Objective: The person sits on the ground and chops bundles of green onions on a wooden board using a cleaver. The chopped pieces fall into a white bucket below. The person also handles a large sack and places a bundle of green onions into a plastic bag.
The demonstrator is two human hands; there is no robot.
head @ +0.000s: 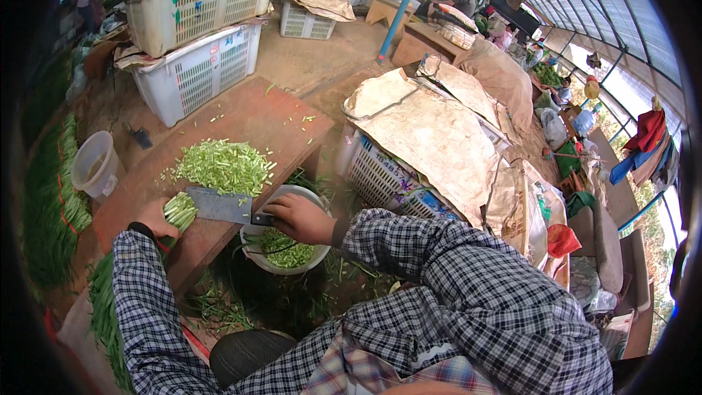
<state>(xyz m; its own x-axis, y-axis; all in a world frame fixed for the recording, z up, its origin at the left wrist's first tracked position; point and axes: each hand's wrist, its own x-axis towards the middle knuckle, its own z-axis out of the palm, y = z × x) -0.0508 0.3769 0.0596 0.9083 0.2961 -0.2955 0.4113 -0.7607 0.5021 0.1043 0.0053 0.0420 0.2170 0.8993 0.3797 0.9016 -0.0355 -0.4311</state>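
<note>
My left hand point(155, 218) grips a bundle of green stalks point(180, 212) near the edge of a reddish wooden board point(131, 186), the cut ends facing the blade. My right hand point(301, 218) is closed around the black handle of a cleaver point(219, 206), whose broad blade lies low over the board just right of the bundle. A pile of short chopped stalk pieces point(225, 167) lies directly beyond the blade. Below the board's near edge is a white bucket point(315, 260) with chopped green pieces point(288, 247) inside. Long green leaves point(104, 307) hang beside my left forearm.
Stacked plastic crates point(194, 68) stand beyond the board. A translucent bucket point(96, 164) and tied green bundles point(68, 175) are at the left. At the right, sacking point(428, 131) covers more crates point(378, 175). A blue post point(403, 8) rises behind. Several people sit in the far background.
</note>
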